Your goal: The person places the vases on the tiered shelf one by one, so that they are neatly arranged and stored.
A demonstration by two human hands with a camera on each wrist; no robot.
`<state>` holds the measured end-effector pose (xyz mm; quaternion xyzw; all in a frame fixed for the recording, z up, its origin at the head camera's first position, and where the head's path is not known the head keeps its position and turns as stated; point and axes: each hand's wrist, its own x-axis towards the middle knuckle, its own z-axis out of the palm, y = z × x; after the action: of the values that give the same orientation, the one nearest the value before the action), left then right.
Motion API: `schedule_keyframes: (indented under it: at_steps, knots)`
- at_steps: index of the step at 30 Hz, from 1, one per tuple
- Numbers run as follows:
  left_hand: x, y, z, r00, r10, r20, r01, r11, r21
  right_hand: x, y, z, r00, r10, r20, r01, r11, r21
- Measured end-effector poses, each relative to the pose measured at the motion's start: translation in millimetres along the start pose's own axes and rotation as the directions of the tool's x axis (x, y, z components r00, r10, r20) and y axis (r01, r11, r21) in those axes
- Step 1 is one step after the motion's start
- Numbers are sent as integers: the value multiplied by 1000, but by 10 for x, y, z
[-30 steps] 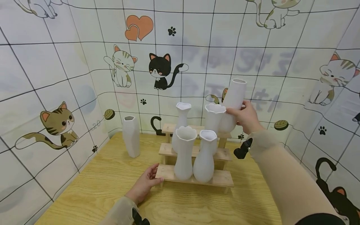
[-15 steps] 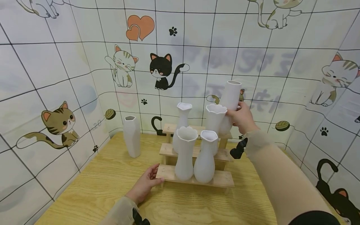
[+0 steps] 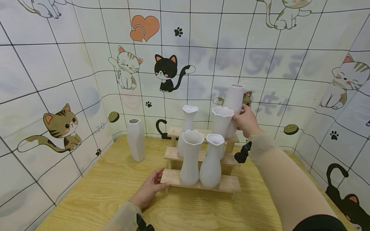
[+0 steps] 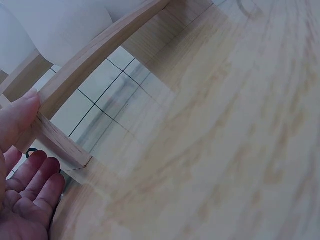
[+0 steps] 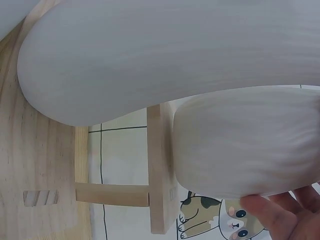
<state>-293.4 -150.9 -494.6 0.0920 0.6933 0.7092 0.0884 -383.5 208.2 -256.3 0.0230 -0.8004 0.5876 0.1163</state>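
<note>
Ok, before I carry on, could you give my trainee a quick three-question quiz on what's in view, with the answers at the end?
1. How many vases stand on the bottom step of the wooden stand?
2. True or false: the left hand is touching the stand.
3. The right hand grips a tall vase. At which level of the stand is it?
a) bottom
b) middle
c) top

Key: 1. Two. 2. True. 3. c.
</note>
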Motion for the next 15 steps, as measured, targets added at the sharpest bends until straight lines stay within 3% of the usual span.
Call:
schedule_keyframes:
  at_steps: [15]
  knots:
    - [8,-6,-8,1000,-1,0,1,1000,-5,-2,5,35,1000,17,10,-17,1000,-18]
